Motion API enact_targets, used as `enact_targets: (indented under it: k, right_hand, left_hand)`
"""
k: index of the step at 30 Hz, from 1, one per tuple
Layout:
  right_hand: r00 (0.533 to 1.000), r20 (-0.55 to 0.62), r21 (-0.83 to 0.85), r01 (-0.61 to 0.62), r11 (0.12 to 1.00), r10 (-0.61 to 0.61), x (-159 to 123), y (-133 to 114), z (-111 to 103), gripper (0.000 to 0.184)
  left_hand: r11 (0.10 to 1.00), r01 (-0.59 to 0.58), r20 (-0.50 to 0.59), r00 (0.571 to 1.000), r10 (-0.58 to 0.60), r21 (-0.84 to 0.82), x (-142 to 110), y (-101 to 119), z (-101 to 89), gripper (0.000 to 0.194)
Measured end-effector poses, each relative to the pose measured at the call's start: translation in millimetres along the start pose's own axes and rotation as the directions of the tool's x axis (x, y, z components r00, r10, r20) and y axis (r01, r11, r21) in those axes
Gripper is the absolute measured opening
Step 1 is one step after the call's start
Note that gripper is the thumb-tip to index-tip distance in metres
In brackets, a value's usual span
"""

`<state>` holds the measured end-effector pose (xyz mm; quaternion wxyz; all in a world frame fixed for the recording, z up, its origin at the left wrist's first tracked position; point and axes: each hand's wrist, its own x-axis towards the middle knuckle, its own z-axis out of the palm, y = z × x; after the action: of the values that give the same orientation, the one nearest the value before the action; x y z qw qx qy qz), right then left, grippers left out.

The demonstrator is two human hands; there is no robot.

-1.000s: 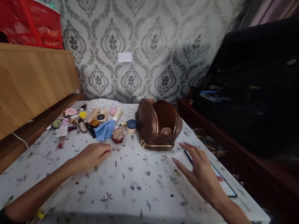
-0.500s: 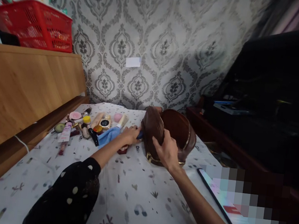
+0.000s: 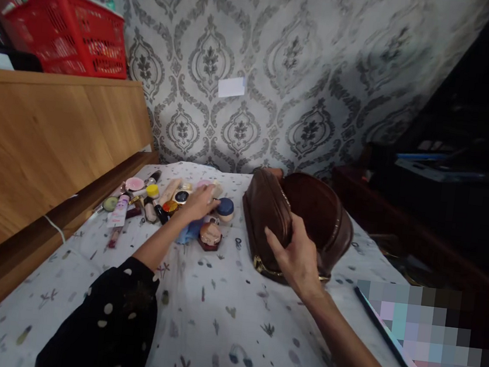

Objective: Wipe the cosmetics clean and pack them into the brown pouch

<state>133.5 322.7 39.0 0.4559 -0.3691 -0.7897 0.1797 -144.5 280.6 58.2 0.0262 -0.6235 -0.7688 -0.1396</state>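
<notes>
Right of the frame's centre, the right hand (image 3: 297, 255) grips the brown bag (image 3: 262, 218) by its edge, while left of centre the left hand (image 3: 199, 204), its hold unclear, reaches beside 1 blue-lidded jar (image 3: 225, 208).

Observe red basket (image 3: 89, 36) atop wooden cabinet (image 3: 55, 138) at upper left, plus white cable (image 3: 56, 228) lower down. Note white card (image 3: 231, 87) on patterned wallpaper (image 3: 275, 28); record screened device (image 3: 418, 365), partly pixelated, at lower right.

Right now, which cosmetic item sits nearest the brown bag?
The blue-lidded pot, between the left hand and the brown bag; the others sit farther off.
</notes>
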Motion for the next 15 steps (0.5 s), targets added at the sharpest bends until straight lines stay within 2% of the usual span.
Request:
enact_targets:
  k: [2, 5, 7, 9, 11, 13, 15]
  right_hand:
    - [0.990, -0.107, -0.041, 0.091, 0.995, -0.095, -2, -7, -1, 0.062]
    - [0.910, -0.273, -0.108, 0.294, 0.950, -0.313, -10, -27, -1, 0.066]
    - [0.861, -0.233, -0.096, 0.442, 0.892, -0.452, -19, -44, 4, 0.060]
    - [0.836, -0.072, -0.018, 0.545, 0.838, -0.545, -29, -56, 19, 0.052]
    - [0.856, 0.124, 0.067, 0.497, 0.865, -0.501, -37, -62, 40, 0.050]
    - [0.910, 0.266, 0.105, 0.299, 0.948, -0.317, -40, -60, 65, 0.058]
    - [0.919, 0.375, 0.102, 0.086, 0.991, -0.119, -39, -56, 88, 0.064]
  left_hand:
    - [0.996, 0.085, -0.056, 0.995, -0.085, 0.003, -13, -17, -3.8, 0.043]
    - [0.992, 0.128, -0.093, 0.987, -0.129, -0.021, -36, -37, -2.0, 0.029]
    - [0.991, 0.119, -0.135, 0.983, -0.126, -0.055, -50, -44, 0.2, 0.015]
    - [0.987, 0.125, -0.219, 0.965, -0.144, -0.099, -59, -47, -1.8, 0.012]
    - [0.977, 0.149, -0.329, 0.925, -0.193, -0.154, -65, -48, -10.1, 0.016]
    - [0.962, 0.167, -0.434, 0.866, -0.248, -0.216, -72, -49, -22.6, 0.021]
    - [0.950, 0.163, -0.512, 0.811, -0.283, -0.267, -81, -49, -34.6, 0.027]
